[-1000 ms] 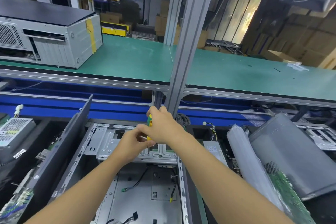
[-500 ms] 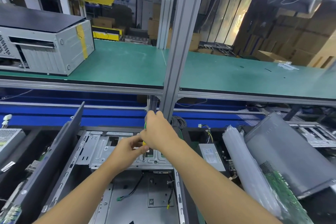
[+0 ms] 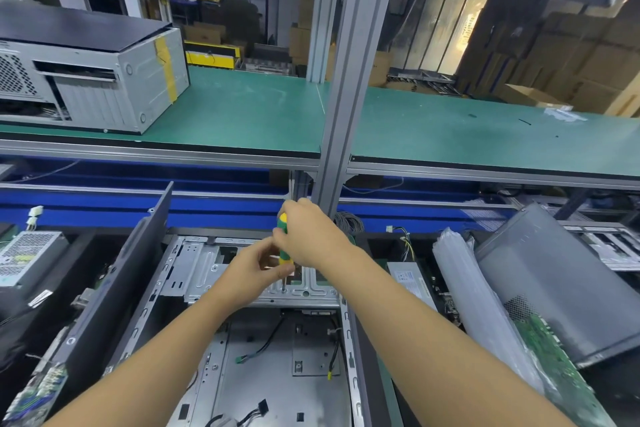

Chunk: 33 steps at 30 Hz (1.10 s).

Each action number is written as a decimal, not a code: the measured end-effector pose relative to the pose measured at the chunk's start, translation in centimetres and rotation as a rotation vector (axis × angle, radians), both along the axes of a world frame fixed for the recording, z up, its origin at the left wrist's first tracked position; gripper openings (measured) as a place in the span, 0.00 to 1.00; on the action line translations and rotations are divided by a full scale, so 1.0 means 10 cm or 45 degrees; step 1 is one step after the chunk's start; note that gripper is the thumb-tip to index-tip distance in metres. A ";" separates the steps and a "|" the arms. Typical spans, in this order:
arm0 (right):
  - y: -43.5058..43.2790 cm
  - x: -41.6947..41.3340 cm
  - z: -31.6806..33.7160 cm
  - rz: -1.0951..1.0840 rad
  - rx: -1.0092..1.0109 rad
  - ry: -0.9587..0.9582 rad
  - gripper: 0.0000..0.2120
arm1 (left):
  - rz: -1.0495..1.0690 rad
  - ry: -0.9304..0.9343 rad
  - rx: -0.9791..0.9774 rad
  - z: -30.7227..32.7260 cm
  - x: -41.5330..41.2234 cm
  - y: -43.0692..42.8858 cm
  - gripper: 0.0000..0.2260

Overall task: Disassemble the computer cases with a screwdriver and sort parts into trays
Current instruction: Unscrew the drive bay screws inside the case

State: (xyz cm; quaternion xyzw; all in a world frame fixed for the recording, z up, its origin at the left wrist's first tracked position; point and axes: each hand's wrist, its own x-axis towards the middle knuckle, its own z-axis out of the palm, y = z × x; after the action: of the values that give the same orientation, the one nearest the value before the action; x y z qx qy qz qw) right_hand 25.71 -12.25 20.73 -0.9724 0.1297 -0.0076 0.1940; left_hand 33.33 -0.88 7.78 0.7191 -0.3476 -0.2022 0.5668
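The screwdriver [image 3: 285, 253] stands straight up near the middle of the view. Its tip is down on a screw in the metal bracket [image 3: 207, 270], at the far end of the open case [image 3: 277, 374].

The right hand [image 3: 310, 236] is wrapped tight round the green and yellow handle from the top. That is most likely so it can push down and turn. The left hand [image 3: 252, 269] comes in from eight o'clock and pinches the low end of the handle with its fingers. I think this stops the tip from slipping off the screw.

The open case lies flat on its side, so its screws face up and are easy to reach.

A dark panel [image 3: 114, 288] leans up at nine o'clock, and a power box [image 3: 24, 260] sits farther out that way. At three o'clock lie a gray cover [image 3: 554, 281], a roll of clear plastic [image 3: 478, 295] and a green circuit board [image 3: 554, 364].

Up at ten o'clock a second case [image 3: 86, 80] sits on the green shelf [image 3: 242, 107].
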 end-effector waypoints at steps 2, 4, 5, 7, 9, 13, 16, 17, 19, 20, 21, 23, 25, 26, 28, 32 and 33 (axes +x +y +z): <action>-0.01 0.00 0.03 0.048 0.052 0.056 0.18 | -0.013 -0.014 -0.007 0.01 0.00 0.05 0.10; -0.01 0.02 0.04 0.076 0.079 0.113 0.18 | 0.030 -0.022 -0.015 0.02 -0.01 0.06 0.10; -0.01 0.02 0.03 0.090 0.089 0.130 0.17 | 0.068 -0.023 -0.010 0.02 -0.01 0.05 0.09; 0.01 0.02 -0.01 0.082 0.132 0.125 0.17 | 0.149 -0.023 0.014 0.01 -0.02 0.02 0.07; 0.02 0.01 -0.05 0.015 0.081 0.107 0.25 | 0.215 -0.015 0.053 0.01 -0.02 -0.02 0.07; 0.04 0.01 -0.08 -0.099 -0.187 0.087 0.25 | 0.136 -0.029 0.021 0.01 -0.03 -0.04 0.08; 0.00 0.03 -0.09 0.026 -0.113 0.017 0.12 | 0.092 -0.123 0.167 -0.04 0.01 0.07 0.09; -0.03 0.04 -0.08 0.065 -0.019 0.031 0.12 | 0.113 -0.208 0.265 -0.08 0.03 0.12 0.10; -0.05 0.05 -0.04 0.109 0.169 0.125 0.16 | 0.139 -0.323 0.441 -0.14 0.04 0.17 0.12; -0.05 0.05 -0.02 0.113 0.216 0.169 0.17 | 0.124 -0.336 0.495 -0.17 0.02 0.17 0.11; -0.04 0.06 -0.02 0.108 0.200 0.190 0.17 | 0.092 -0.348 0.539 -0.19 0.01 0.16 0.10; 0.00 0.06 -0.05 0.069 -0.045 0.164 0.20 | 0.044 -0.415 0.603 -0.24 -0.01 0.12 0.09; 0.03 0.07 -0.08 -0.001 -0.303 0.104 0.29 | 0.073 -0.464 0.636 -0.26 -0.03 0.07 0.08; 0.04 0.08 -0.08 -0.014 -0.348 0.070 0.29 | 0.095 -0.483 0.654 -0.26 -0.04 0.05 0.07; 0.05 0.08 -0.09 0.031 -0.277 0.011 0.20 | 0.112 -0.534 0.696 -0.26 -0.04 0.02 0.04; 0.00 0.10 -0.05 0.101 0.072 0.095 0.14 | 0.115 -0.563 0.738 -0.27 -0.04 -0.01 0.02; 0.00 0.10 -0.03 0.107 0.118 0.150 0.15 | 0.123 -0.565 0.741 -0.26 -0.04 -0.02 0.03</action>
State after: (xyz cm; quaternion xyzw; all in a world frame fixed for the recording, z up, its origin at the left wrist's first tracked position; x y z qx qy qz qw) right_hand 26.69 -12.22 20.45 -0.9657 0.1004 0.0639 0.2310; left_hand 32.92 -1.03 5.13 0.8921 -0.3556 -0.1049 0.2582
